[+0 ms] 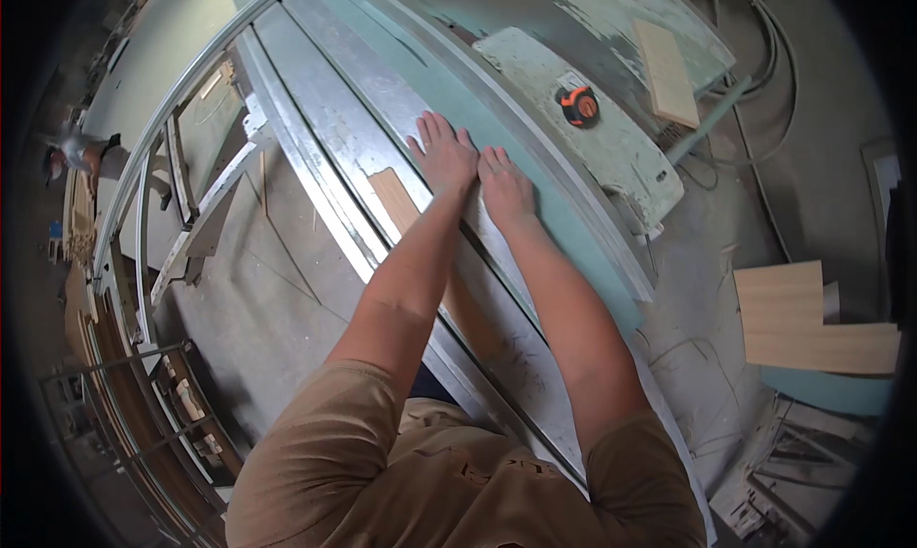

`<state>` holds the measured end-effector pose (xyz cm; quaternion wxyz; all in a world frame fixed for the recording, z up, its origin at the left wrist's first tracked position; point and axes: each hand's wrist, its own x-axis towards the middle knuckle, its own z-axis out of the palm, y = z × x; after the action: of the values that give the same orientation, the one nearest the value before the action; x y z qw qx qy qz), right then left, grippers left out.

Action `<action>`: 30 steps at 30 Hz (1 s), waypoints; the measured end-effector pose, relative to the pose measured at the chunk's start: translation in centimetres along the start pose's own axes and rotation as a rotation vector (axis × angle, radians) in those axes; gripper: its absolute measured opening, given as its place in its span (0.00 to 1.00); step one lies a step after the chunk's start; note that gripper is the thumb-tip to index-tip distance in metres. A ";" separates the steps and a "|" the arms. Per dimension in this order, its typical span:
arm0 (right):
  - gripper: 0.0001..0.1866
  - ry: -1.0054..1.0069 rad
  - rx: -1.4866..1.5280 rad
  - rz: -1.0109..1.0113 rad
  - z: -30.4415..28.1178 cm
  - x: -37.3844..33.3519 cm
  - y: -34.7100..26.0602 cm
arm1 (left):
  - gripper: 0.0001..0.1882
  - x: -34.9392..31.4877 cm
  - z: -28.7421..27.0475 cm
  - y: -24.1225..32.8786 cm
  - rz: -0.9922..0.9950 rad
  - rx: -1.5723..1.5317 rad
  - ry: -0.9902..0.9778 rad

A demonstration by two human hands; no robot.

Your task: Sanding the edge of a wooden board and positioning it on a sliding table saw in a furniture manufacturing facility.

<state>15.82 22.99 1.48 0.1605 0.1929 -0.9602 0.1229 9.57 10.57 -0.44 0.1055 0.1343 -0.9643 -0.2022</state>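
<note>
Laying left hand [445, 156] palm-down with fingers spread on metal tabletop [320, 82]; resting right hand [508, 190] nearly flat just beside, by pale-green strip [559, 209]; gripping nothing visible. Passing left forearm [396, 295] over wooden strip [392, 194] lying on tabletop.

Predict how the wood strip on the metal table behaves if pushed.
The wood strip probably slides easily, as the metal table looks smooth and shiny. It seems fairly stiff, since its visible parts look straight. Rolling looks unlikely, given its broad, flat face.
</note>
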 end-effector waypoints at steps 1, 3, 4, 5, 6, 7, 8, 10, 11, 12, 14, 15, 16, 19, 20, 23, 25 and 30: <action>0.20 -0.075 0.057 0.026 -0.1 0.2 -0.2 | 0.38 0.3 0.1 -0.5 -0.003 0.009 -0.009; 0.20 -0.027 0.122 0.027 -1.2 -2.3 0.3 | 0.38 0.8 0.2 -0.7 -0.020 0.039 -0.058; 0.20 0.023 0.193 0.017 -1.8 -4.2 0.6 | 0.38 1.1 0.2 -0.6 -0.018 0.032 -0.063; 0.20 0.031 0.210 0.019 -2.4 -6.7 1.3 | 0.38 1.3 0.2 -0.5 -0.016 0.025 -0.059; 0.20 0.024 0.201 0.041 -3.8 -9.4 1.4 | 0.38 1.5 0.2 -0.9 -0.019 0.024 -0.052; 0.19 0.020 0.189 0.055 -5.5 -12.0 1.6 | 0.38 1.9 0.2 -1.3 -0.030 0.028 -0.054; 0.19 0.015 0.154 0.093 -7.2 -14.7 2.0 | 0.38 2.3 0.1 -1.5 -0.035 0.021 -0.052; 0.18 0.022 0.092 0.144 -9.5 -20.3 2.9 | 0.38 3.0 -0.1 -2.1 -0.030 0.032 -0.029; 0.18 0.038 0.067 0.152 -9.8 -22.4 3.5 | 0.38 3.2 0.1 -2.6 -0.035 0.033 -0.022; 0.18 0.038 0.065 0.156 -10.1 -23.4 4.2 | 0.38 3.4 0.5 -2.6 -0.029 0.027 -0.018; 0.19 0.044 0.084 0.126 -10.1 -25.2 5.1 | 0.38 3.2 1.1 -3.0 -0.024 0.027 -0.010; 0.19 0.052 0.080 0.120 -9.7 -25.3 5.3 | 0.38 3.4 1.3 -3.0 -0.023 0.020 -0.001; 0.20 0.042 0.062 0.102 -9.3 -25.3 5.4 | 0.38 3.6 1.4 -3.1 -0.022 0.014 0.009; 0.21 0.035 0.040 0.072 -8.4 -25.5 5.9 | 0.37 3.8 1.8 -3.2 -0.009 0.051 0.049; 0.21 0.030 0.032 0.066 -8.1 -25.5 6.1 | 0.37 3.9 1.8 -3.2 -0.006 0.053 0.058; 0.21 0.012 0.017 0.080 -7.6 -27.5 6.3 | 0.38 1.9 2.3 -3.1 0.003 0.060 0.065; 0.21 0.029 0.040 0.073 -7.6 -27.6 6.2 | 0.37 0.6 2.0 -3.2 0.013 0.040 0.098; 0.21 0.037 0.065 0.083 -6.4 -27.6 6.7 | 0.36 -10.3 3.2 1.1 0.100 -0.010 0.142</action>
<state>38.91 40.04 -3.62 0.1668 0.1557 -0.9597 0.1641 18.20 15.84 -4.35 0.1844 0.0997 -0.9589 -0.1912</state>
